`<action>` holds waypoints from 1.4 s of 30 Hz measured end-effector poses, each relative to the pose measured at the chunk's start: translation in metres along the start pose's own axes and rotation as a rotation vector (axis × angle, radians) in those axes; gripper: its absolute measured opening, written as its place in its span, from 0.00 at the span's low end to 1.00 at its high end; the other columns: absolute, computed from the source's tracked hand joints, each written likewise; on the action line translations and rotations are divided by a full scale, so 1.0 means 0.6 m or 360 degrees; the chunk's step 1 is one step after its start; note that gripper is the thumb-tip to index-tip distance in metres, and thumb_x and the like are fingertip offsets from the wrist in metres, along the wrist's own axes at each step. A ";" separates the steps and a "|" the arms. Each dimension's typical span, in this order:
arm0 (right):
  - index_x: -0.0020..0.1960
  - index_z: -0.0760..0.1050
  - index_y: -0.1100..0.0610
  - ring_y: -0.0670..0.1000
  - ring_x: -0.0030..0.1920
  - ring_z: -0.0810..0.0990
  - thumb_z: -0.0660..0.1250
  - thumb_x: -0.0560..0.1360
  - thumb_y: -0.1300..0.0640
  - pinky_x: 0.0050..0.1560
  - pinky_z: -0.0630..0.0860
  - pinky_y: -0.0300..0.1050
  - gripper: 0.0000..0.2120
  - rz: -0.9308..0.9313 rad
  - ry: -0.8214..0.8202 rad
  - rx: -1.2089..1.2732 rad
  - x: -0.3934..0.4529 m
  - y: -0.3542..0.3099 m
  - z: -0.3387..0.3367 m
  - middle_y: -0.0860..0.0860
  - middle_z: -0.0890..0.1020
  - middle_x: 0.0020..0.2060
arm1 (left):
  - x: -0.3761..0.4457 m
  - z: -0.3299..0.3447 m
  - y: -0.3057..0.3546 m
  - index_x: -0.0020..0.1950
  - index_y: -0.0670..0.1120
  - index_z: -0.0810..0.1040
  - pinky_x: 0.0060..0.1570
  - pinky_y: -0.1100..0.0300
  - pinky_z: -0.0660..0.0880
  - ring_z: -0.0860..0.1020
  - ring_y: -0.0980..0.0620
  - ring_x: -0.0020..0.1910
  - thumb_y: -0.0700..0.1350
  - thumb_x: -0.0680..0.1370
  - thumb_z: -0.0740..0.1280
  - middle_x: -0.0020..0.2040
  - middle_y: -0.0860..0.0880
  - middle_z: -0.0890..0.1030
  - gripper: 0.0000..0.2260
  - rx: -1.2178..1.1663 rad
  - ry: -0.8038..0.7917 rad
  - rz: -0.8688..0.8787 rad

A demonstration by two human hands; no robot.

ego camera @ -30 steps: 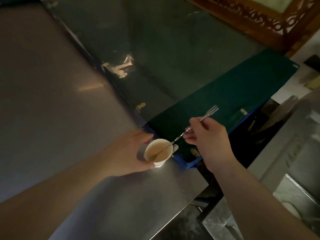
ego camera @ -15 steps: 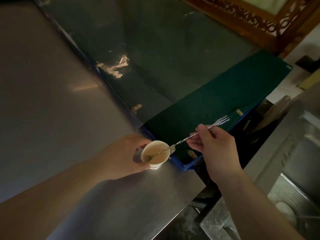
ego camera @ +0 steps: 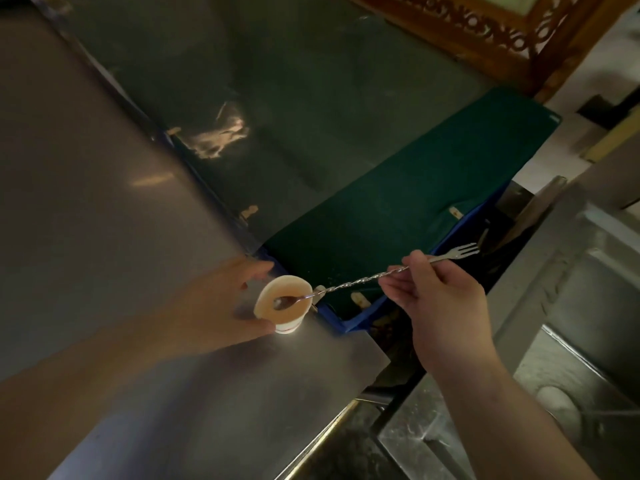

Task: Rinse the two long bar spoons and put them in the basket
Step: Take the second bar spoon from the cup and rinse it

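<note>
While the steel counter point(ego camera: 104, 220) fills most of the scene, a green-covered blue crate point(ego camera: 398, 216) sits against its far right edge. Near that edge stands a small paper cup point(ego camera: 282, 306), tilted, with the left hand point(ego camera: 214, 306) wrapped around its side. From beside the cup, the right hand point(ego camera: 436, 299) pinches a twisted bar spoon point(ego camera: 349, 283), bowl inside the cup, forked end pointing away.
</note>
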State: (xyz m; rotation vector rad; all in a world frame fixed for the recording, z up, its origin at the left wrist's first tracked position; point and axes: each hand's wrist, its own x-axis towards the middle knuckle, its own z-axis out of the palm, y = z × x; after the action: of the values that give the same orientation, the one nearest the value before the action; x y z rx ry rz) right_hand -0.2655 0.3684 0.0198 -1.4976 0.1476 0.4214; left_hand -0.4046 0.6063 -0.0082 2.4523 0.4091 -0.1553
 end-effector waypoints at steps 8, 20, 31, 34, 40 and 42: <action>0.43 0.82 0.62 0.57 0.44 0.88 0.66 0.80 0.55 0.43 0.83 0.43 0.13 0.0139 0.0118 0.0414 -0.005 -0.012 -0.084 0.60 0.87 0.39 | -0.003 -0.002 0.088 0.56 0.61 0.74 0.37 0.70 0.67 0.75 0.62 0.41 0.47 0.79 0.64 0.46 0.63 0.76 0.09 -0.0271 0.0286 -0.0112; 0.44 0.77 0.64 0.51 0.36 0.87 0.62 0.82 0.60 0.41 0.84 0.44 0.11 0.0022 0.0447 0.0914 -0.021 -0.070 -0.360 0.57 0.85 0.32 | 0.080 0.148 0.370 0.48 0.48 0.83 0.36 0.60 0.72 0.78 0.58 0.32 0.39 0.79 0.64 0.41 0.47 0.87 0.08 -0.1251 -0.0086 -0.0264; 0.47 0.78 0.65 0.51 0.37 0.87 0.62 0.81 0.60 0.45 0.84 0.48 0.10 0.0063 0.0855 0.1155 -0.045 -0.075 -0.683 0.58 0.86 0.34 | 0.155 0.372 0.654 0.50 0.46 0.79 0.33 0.68 0.73 0.79 0.60 0.32 0.37 0.78 0.65 0.40 0.50 0.87 0.06 -0.1300 -0.0436 -0.0114; 0.48 0.78 0.64 0.51 0.37 0.87 0.62 0.82 0.60 0.42 0.84 0.46 0.10 0.0086 0.0955 0.1250 -0.043 -0.055 -0.759 0.57 0.86 0.34 | 0.175 0.436 0.715 0.51 0.45 0.80 0.32 0.69 0.72 0.78 0.60 0.32 0.37 0.78 0.66 0.40 0.49 0.87 0.05 -0.1246 -0.0521 -0.0085; 0.49 0.78 0.64 0.54 0.42 0.88 0.63 0.81 0.61 0.43 0.84 0.50 0.08 0.0148 0.1101 0.1425 -0.040 -0.013 -0.882 0.58 0.87 0.37 | 0.212 0.554 0.812 0.50 0.44 0.79 0.30 0.67 0.69 0.77 0.60 0.29 0.36 0.78 0.65 0.36 0.51 0.86 0.05 -0.1201 -0.0645 -0.0085; 0.49 0.78 0.64 0.53 0.41 0.88 0.63 0.81 0.62 0.44 0.84 0.49 0.07 0.0152 0.1135 0.1439 -0.033 0.004 -0.914 0.56 0.86 0.34 | 0.225 0.586 0.833 0.48 0.46 0.79 0.30 0.68 0.69 0.77 0.60 0.30 0.36 0.78 0.65 0.36 0.51 0.86 0.06 -0.1168 -0.0669 -0.0070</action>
State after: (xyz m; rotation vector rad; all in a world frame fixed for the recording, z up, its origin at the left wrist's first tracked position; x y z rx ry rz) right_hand -0.1958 -0.1742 -0.0192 -0.6800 0.8561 -0.1362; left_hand -0.1167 0.0510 -0.0253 1.6359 0.2669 -0.4434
